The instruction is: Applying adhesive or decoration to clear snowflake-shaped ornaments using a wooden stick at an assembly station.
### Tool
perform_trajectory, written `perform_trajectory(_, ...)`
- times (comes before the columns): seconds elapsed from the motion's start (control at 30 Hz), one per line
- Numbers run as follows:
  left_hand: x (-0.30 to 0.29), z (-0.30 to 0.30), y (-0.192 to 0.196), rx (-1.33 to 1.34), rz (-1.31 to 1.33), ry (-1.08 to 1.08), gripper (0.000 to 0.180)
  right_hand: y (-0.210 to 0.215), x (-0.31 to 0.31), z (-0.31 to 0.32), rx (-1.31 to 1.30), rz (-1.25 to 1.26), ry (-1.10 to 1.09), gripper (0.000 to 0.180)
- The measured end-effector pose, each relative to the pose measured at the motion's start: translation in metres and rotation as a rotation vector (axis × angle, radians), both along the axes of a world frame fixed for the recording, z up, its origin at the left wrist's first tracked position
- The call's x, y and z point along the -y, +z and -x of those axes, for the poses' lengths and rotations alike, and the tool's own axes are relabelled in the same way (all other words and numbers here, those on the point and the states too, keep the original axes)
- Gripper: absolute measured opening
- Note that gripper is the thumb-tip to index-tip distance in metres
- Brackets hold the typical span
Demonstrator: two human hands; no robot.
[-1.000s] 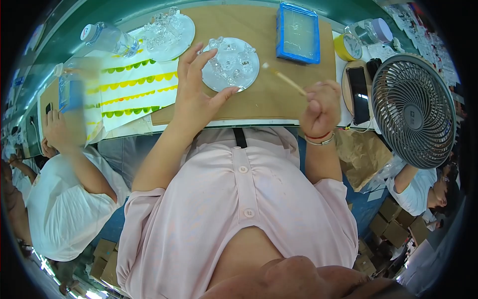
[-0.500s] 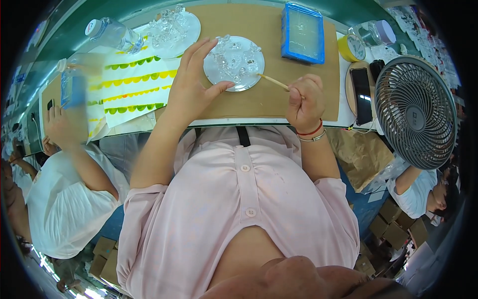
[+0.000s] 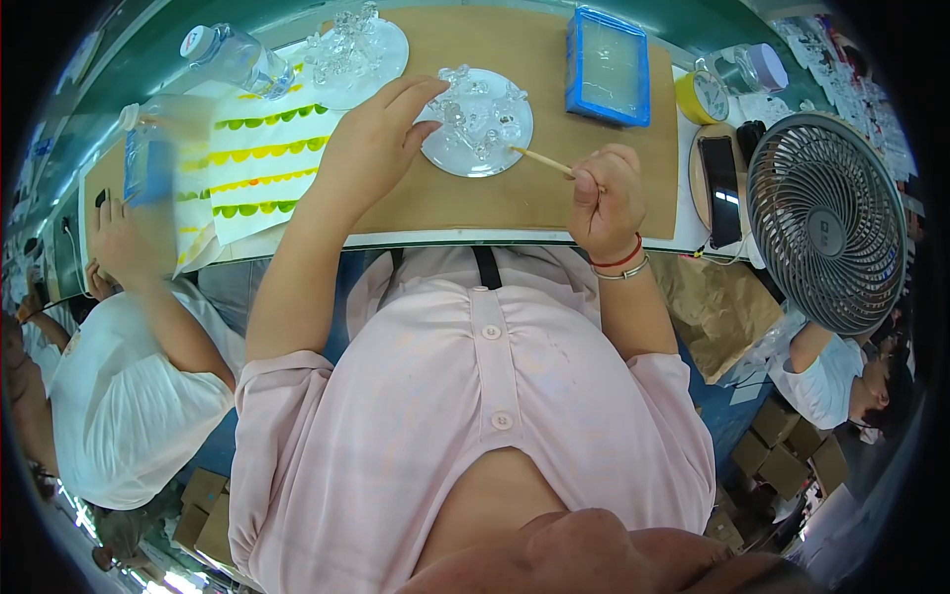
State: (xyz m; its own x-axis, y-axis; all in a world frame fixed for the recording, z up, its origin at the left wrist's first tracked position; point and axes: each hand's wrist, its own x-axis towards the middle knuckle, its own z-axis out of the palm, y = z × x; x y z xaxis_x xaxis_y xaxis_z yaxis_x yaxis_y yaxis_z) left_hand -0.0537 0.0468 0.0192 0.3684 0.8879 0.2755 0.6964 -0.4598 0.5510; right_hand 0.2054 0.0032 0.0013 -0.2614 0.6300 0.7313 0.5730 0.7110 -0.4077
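A round white plate (image 3: 475, 166) carrying several clear, glassy pieces (image 3: 480, 117) lies in front of me. At its left rim is my left hand (image 3: 381, 144), open, with thumb and forefinger apart beside the clear pieces. Whether a fingertip touches one of them I cannot tell. My right hand (image 3: 608, 198) is closed round a thin wooden stick (image 3: 544, 161), right of the plate. The stick's tip reaches the plate's lower right rim. No clear piece shows on that tip.
Behind my left hand stand a second plate (image 3: 394, 61) of clear pieces and a bottle (image 3: 237, 61). A blue-rimmed tray (image 3: 608, 69) lies at the back right. Tape (image 3: 702, 97), a phone (image 3: 719, 178) and a fan (image 3: 826, 226) are further right. Another person's hand (image 3: 129, 243) is at left.
My left thumb has come off the plate's near rim and moved up and left, nearer the forefinger. My right hand and the stick have hardly moved.
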Motion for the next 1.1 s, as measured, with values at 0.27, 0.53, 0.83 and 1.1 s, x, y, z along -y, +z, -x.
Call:
perform_trajectory(0.27,-0.003,0.006,-0.001,-0.024,-0.104,-0.058,0.023,-0.001,0.002,0.001,0.004,0.029,0.015,0.009)
perform_trajectory(0.53,0.015,0.003,-0.004,0.031,-0.140,-0.059,0.021,-0.002,0.000,-0.007,0.051,-0.006,-0.018,0.009)
perform_trajectory(0.83,0.025,-0.002,-0.009,0.095,-0.123,0.011,0.017,-0.004,-0.006,-0.010,0.080,-0.028,0.031,0.009)
perform_trajectory(1.1,0.028,-0.008,-0.016,0.171,-0.099,0.049,0.015,0.006,0.009,-0.001,0.117,0.002,0.121,0.009)
